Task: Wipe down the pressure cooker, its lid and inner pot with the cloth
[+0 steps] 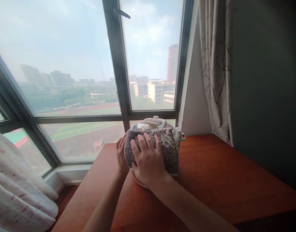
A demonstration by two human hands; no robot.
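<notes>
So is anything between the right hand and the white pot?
Yes, the grey towel. It's against the near side of the pot, and the right hand lies spread over it.

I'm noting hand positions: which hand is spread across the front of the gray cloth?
The right hand, spread over the near face of the gray cloth; the left hand is at its left edge instead.

head view | from wearer's head | faces forward, angled down across table (215,180) to window (97,64) | table near
</notes>
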